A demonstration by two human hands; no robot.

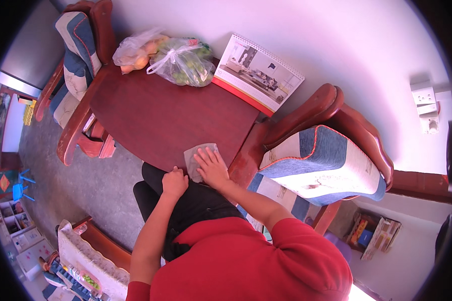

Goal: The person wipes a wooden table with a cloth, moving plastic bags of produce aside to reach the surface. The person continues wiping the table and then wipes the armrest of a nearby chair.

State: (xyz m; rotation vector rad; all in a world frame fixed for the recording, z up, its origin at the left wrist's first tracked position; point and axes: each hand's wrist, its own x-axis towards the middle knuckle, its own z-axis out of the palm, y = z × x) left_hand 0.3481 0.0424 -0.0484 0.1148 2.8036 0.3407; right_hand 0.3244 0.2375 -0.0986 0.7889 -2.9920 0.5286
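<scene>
A folded grey-brown cloth (192, 160) lies flat near the front right edge of a dark red wooden table (165, 116). My right hand (213, 167) presses down on the cloth with its palm, fingers spread over it. At the table's front edge rests my left hand (175, 182), fingers curled, just left of the cloth. Whether anything is inside those curled fingers cannot be seen.
Along the wall stand plastic bags of orange fruit (135, 60) and green fruit (188, 67), beside a desk calendar (258, 73). Wooden armchairs with blue and white cushions flank the table, one left (77, 56), one right (320, 161). A lace-covered table (90, 256) is lower left.
</scene>
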